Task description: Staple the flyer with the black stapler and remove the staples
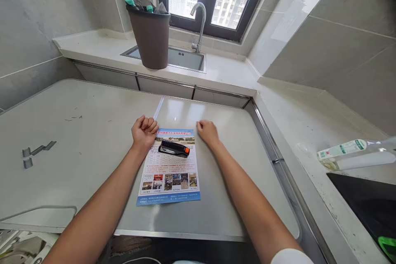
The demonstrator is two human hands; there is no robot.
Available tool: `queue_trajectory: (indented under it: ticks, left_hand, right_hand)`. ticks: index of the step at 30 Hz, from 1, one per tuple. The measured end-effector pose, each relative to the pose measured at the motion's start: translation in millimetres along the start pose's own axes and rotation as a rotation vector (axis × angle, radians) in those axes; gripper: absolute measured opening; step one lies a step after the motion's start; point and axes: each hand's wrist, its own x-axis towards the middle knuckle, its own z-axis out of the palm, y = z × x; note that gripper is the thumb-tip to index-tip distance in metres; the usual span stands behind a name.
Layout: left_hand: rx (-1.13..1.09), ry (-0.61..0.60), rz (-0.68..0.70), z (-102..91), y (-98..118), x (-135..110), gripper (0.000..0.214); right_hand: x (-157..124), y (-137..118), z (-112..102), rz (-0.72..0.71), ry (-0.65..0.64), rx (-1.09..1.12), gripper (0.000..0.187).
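A printed flyer (173,165) with a blue border, red headings and small photos lies flat on the grey table. Across its upper half rests a black stapler (174,148) with an orange end, touched by neither hand. My left hand (144,131) is closed with its fingers curled inward, at the flyer's upper left edge. To the right of the flyer's top corner, my right hand (208,132) is a loose fist on the table. Nothing shows in either hand. A tiny white piece (175,119) sits just beyond the flyer.
Grey staple strips (38,149) and dark bits lie at left on the folding table (102,132). Behind it, a brown bin (150,39) stands at the sink (188,60), beside a faucet (201,24). On the right counter lies a clear bottle (355,154) near a black panel (365,202).
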Motion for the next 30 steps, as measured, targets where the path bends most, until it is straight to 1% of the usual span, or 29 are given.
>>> queue_trajectory:
  ticks: [4, 6, 7, 10, 15, 18, 21, 23, 25, 26, 27, 29, 30]
  left_hand:
    - [-0.038, -0.007, -0.006, -1.3, -1, 1, 0.056]
    - [-0.040, -0.008, -0.007, -1.0, -1, 2, 0.056]
    - [-0.039, -0.005, -0.005, -0.6, -1, 1, 0.055]
    - [-0.031, 0.004, 0.000, 0.6, 0, 1, 0.055]
    - [-0.025, 0.011, 0.008, 0.9, 1, 1, 0.055]
    - [-0.022, 0.011, 0.008, 0.3, 1, 1, 0.054]
    - [-0.012, 0.010, 0.008, 0.6, 0, 1, 0.055]
    - [0.002, 0.020, 0.009, 1.6, 0, 1, 0.055]
    - [0.022, 0.033, 0.007, 2.9, 0, 1, 0.055]
    - [0.031, 0.038, 0.006, 3.6, 0, 0, 0.056]
    - [0.041, 0.040, 0.005, 4.2, 0, 0, 0.056]
    - [0.063, 0.031, 0.005, 5.3, -1, -1, 0.056]
    - [0.075, 0.020, 0.004, 5.7, -2, -2, 0.056]
  right_hand:
    - [-34, 86, -23, 0.179, 0.019, -0.080, 0.036]
    - [-52, 116, -32, 0.246, 0.043, -0.108, 0.037]
    - [-60, 127, -36, 0.274, 0.054, -0.117, 0.036]
    - [-72, 141, -38, 0.322, 0.076, -0.123, 0.036]
    - [-70, 142, -32, 0.327, 0.093, -0.093, 0.035]
    - [-70, 142, -34, 0.299, 0.107, -0.053, 0.037]
    - [-70, 132, -38, 0.208, 0.116, 0.017, 0.042]
    - [-68, 111, -37, 0.097, 0.084, 0.081, 0.042]
    - [-68, 77, -34, -0.071, 0.003, 0.201, 0.035]
    - [-68, 57, -32, -0.212, -0.064, 0.343, 0.028]
    - [-69, 36, -30, -0.314, -0.094, 0.479, 0.026]
    - [-73, -4, -26, -0.427, -0.117, 0.640, 0.026]
    - [-75, -21, -24, -0.465, -0.143, 0.660, 0.029]
